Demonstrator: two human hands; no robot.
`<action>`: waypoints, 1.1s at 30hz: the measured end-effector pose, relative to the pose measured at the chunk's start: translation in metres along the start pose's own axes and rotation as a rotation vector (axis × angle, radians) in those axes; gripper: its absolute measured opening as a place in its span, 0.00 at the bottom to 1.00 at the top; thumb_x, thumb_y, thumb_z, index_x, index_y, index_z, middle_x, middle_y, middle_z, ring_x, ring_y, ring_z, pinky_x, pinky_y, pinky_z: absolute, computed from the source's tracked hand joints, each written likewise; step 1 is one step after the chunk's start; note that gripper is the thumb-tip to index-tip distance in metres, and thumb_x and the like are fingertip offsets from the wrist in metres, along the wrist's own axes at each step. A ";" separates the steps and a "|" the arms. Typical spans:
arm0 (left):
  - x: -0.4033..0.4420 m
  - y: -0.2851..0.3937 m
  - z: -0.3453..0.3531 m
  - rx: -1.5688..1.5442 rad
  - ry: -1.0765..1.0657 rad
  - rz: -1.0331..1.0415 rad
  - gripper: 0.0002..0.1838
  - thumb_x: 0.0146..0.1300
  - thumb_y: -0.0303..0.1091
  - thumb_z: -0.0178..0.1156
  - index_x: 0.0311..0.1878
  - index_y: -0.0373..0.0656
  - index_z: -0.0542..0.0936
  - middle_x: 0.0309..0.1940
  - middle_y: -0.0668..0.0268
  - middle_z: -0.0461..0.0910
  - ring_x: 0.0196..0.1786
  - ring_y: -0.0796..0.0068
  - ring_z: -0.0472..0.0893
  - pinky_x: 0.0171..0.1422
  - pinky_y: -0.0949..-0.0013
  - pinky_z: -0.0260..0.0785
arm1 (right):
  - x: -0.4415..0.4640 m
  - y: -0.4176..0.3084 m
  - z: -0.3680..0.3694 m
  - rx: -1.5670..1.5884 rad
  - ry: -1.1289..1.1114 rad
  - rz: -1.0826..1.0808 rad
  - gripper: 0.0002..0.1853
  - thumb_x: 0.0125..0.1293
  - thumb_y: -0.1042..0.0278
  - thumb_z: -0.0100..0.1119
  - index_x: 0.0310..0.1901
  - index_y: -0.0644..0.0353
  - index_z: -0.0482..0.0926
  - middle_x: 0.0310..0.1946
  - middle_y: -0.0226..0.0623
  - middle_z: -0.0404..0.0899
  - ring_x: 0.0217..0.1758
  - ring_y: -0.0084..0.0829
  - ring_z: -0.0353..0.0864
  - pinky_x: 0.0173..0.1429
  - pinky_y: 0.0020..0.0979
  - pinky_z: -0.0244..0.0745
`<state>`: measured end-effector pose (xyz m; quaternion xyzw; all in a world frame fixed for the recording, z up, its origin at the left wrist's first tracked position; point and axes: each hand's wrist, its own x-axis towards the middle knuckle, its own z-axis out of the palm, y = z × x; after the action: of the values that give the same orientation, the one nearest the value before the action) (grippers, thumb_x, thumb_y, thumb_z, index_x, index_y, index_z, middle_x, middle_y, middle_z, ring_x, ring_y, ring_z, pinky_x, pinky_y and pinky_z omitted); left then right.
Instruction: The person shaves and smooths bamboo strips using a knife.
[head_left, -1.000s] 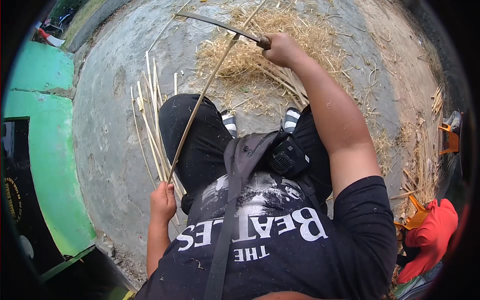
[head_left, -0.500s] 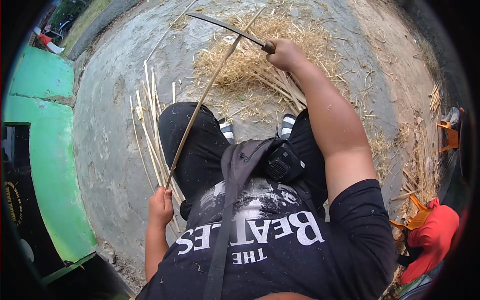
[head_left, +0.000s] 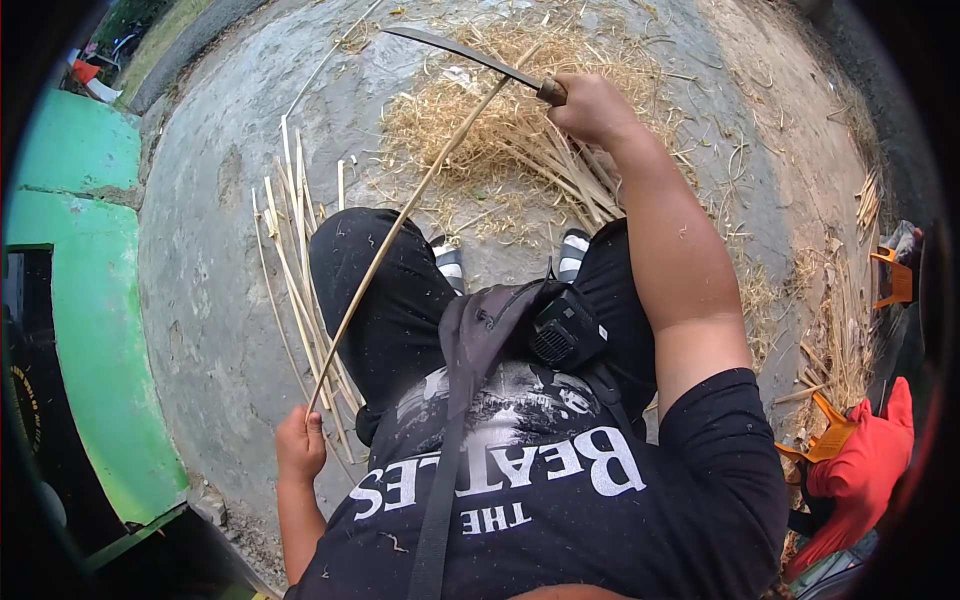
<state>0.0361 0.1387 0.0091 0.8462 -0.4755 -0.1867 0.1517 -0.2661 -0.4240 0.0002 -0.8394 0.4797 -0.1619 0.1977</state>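
My left hand (head_left: 301,443), low on the left, is closed round the lower end of a long thin wooden strip (head_left: 408,204), which looks like bamboo. The strip slants up and right across my left thigh. At the upper right my right hand (head_left: 592,107) is wrapped round the handle of a machete (head_left: 468,56) with a long, slightly curved dark blade. The blade points left and crosses the strip close to its far end. Whether the edge presses into the strip I cannot tell.
Several pale strips (head_left: 296,245) lie on the concrete beside my left leg. A heap of shavings (head_left: 450,122) spreads ahead, with more strips (head_left: 565,165) on it. A green wall (head_left: 90,330) stands left. At right are an orange chair (head_left: 893,277) and red cloth (head_left: 862,470).
My left hand has drawn back toward me and slightly left, pulling the strip along. The machete has shifted a little right and now crosses the strip closer to its far end.
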 end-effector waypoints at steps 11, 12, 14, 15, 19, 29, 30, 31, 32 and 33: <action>-0.004 -0.002 0.003 -0.119 -0.061 -0.050 0.27 0.84 0.54 0.50 0.36 0.38 0.75 0.20 0.57 0.74 0.25 0.60 0.76 0.32 0.57 0.66 | 0.013 0.031 0.011 0.150 -0.222 0.097 0.16 0.60 0.63 0.67 0.50 0.52 0.87 0.44 0.42 0.89 0.49 0.42 0.88 0.56 0.42 0.81; -0.004 -0.004 0.002 -0.127 -0.069 -0.061 0.27 0.84 0.54 0.50 0.37 0.38 0.76 0.20 0.57 0.74 0.25 0.62 0.75 0.32 0.59 0.66 | 0.015 0.036 0.005 0.155 -0.148 0.159 0.16 0.61 0.62 0.67 0.50 0.53 0.87 0.44 0.43 0.89 0.49 0.41 0.88 0.56 0.42 0.81; -0.003 -0.006 -0.001 -0.185 -0.089 -0.105 0.27 0.84 0.54 0.51 0.38 0.37 0.77 0.21 0.59 0.74 0.25 0.65 0.74 0.33 0.60 0.66 | 0.018 0.040 0.003 0.172 -0.013 0.279 0.17 0.62 0.60 0.68 0.51 0.54 0.87 0.45 0.44 0.90 0.50 0.41 0.88 0.57 0.41 0.81; -0.001 -0.007 -0.003 -0.212 -0.099 -0.128 0.27 0.84 0.54 0.51 0.39 0.37 0.77 0.21 0.60 0.74 0.26 0.67 0.74 0.33 0.61 0.66 | 0.018 0.039 0.003 0.210 0.013 0.237 0.18 0.62 0.58 0.68 0.51 0.55 0.87 0.45 0.44 0.90 0.49 0.40 0.88 0.56 0.41 0.81; 0.012 -0.004 0.004 -0.294 -0.102 -0.086 0.24 0.84 0.52 0.52 0.42 0.38 0.79 0.21 0.67 0.73 0.26 0.74 0.73 0.33 0.65 0.66 | 0.002 0.021 -0.002 0.267 0.059 0.042 0.18 0.64 0.53 0.71 0.47 0.57 0.86 0.38 0.40 0.86 0.43 0.36 0.85 0.50 0.40 0.78; 0.071 0.057 0.024 -0.630 -0.226 -0.077 0.21 0.85 0.48 0.51 0.43 0.38 0.80 0.21 0.76 0.69 0.25 0.85 0.66 0.30 0.74 0.59 | -0.036 -0.072 0.011 -0.099 -0.240 -0.491 0.08 0.59 0.60 0.70 0.37 0.51 0.83 0.35 0.40 0.86 0.44 0.47 0.88 0.50 0.49 0.83; 0.075 0.058 0.027 -0.624 -0.232 -0.070 0.21 0.85 0.47 0.51 0.43 0.38 0.80 0.21 0.76 0.69 0.25 0.85 0.66 0.30 0.74 0.59 | -0.035 -0.070 0.015 -0.066 -0.200 -0.528 0.08 0.58 0.61 0.69 0.36 0.51 0.83 0.33 0.41 0.86 0.41 0.49 0.87 0.47 0.50 0.81; 0.077 0.059 0.030 -0.619 -0.239 -0.065 0.21 0.85 0.47 0.51 0.43 0.39 0.80 0.21 0.76 0.69 0.25 0.85 0.66 0.30 0.74 0.59 | -0.035 -0.068 0.018 -0.033 -0.161 -0.565 0.07 0.56 0.63 0.69 0.35 0.51 0.82 0.31 0.42 0.86 0.39 0.52 0.87 0.43 0.51 0.80; 0.079 0.061 0.030 -0.595 -0.234 -0.065 0.21 0.85 0.47 0.51 0.43 0.39 0.80 0.21 0.76 0.69 0.25 0.85 0.67 0.30 0.74 0.59 | -0.031 -0.065 0.018 -0.048 -0.222 -0.484 0.08 0.57 0.62 0.69 0.37 0.52 0.83 0.33 0.42 0.87 0.41 0.50 0.87 0.46 0.50 0.81; 0.081 0.062 0.031 -0.572 -0.231 -0.068 0.21 0.86 0.48 0.51 0.42 0.39 0.80 0.22 0.76 0.69 0.25 0.84 0.67 0.30 0.73 0.60 | -0.026 -0.060 0.016 -0.063 -0.286 -0.402 0.09 0.58 0.62 0.68 0.39 0.52 0.83 0.36 0.42 0.87 0.44 0.49 0.88 0.49 0.49 0.82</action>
<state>0.0139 0.0357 -0.0050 0.7578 -0.3893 -0.4127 0.3223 -0.2264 -0.3706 0.0135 -0.9381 0.2749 -0.0624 0.2012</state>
